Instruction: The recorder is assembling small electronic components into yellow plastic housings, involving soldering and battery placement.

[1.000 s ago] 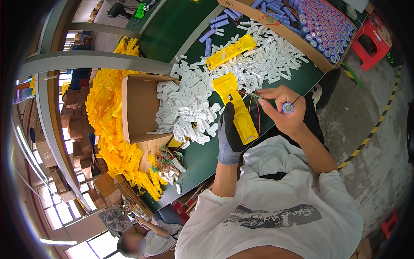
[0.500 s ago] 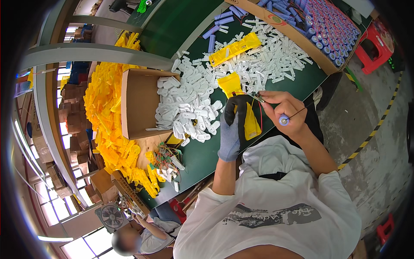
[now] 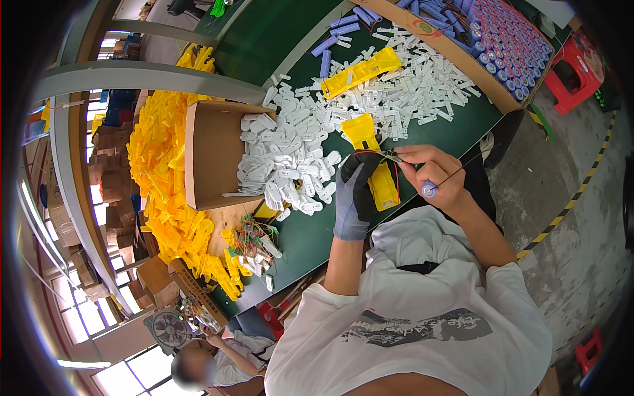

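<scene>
My left hand [image 3: 355,191], in a grey glove with black fingers, is closed at the end of thin red wires [image 3: 367,152]. Right beside and partly behind it lies a yellow plastic shell [image 3: 384,188]; whether the hand also grips it is hidden. Between the thumb and forefinger of my bare right hand [image 3: 439,173] is a small green circuit board [image 3: 391,156], joined to the wires. A purple cylindrical battery cell [image 3: 429,190] is tucked in that hand's curled fingers, and a dark thin rod or lead extends from near its end.
Loose white plastic pieces [image 3: 284,158] and another yellow shell [image 3: 361,72] cover the green table. Upper right stands a carton [image 3: 456,53] of purple cells. At left are an open cardboard box [image 3: 214,158], piled yellow shells [image 3: 168,171] and tangled wired parts [image 3: 254,244]. A co-worker [image 3: 231,360] sits lower left.
My left fingers have shifted from over the yellow shell toward the wires by the board. The shell's upper end has moved slightly right. My right hand has moved a little left and down.
</scene>
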Tool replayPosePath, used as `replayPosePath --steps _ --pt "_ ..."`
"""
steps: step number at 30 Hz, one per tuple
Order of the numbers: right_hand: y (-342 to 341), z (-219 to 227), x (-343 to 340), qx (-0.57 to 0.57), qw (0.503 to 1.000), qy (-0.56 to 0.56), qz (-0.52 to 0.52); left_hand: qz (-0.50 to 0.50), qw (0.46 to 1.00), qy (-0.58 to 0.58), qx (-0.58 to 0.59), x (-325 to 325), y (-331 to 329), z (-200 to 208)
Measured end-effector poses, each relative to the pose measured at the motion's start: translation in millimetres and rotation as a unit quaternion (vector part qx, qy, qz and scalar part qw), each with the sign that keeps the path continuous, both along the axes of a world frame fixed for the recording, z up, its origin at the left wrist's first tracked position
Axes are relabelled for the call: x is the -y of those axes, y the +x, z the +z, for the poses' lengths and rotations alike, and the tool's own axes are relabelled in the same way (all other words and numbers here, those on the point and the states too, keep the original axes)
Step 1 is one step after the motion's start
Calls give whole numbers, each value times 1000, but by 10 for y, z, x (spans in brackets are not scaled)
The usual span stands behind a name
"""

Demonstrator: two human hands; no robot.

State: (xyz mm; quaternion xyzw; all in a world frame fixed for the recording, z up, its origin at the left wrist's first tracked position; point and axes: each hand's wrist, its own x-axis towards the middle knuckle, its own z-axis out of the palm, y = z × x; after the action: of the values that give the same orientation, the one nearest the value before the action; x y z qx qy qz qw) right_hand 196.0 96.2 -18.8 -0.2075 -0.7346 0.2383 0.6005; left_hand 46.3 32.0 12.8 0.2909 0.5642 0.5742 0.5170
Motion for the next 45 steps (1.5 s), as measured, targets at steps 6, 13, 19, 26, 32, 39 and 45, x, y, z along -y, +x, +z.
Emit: replayPosePath --steps 6,13,19,26,32,39,45 --pt "-5 -16 10 -19 999 -31 15 1 998 52 -26 2 2 -24" --pt "0 7 12 -68 971 -217 69 -63 995 64 -34 24 -35 169" --pt "21 -17 32 -148 885 -420 135 -90 993 64 -30 65 -100 156" --pt "-118 83 -8 -212 830 -486 175 -106 991 34 73 -8 -116 62" --pt "-172 153 -13 -137 876 -418 199 -58 996 59 -18 -128 -40 -113" --pt "-124 87 -43 -128 859 -455 199 -67 996 56 -4 -53 -65 -110" --pt "-178 45 -76 -176 812 -526 182 -41 997 52 32 -21 -86 -167"
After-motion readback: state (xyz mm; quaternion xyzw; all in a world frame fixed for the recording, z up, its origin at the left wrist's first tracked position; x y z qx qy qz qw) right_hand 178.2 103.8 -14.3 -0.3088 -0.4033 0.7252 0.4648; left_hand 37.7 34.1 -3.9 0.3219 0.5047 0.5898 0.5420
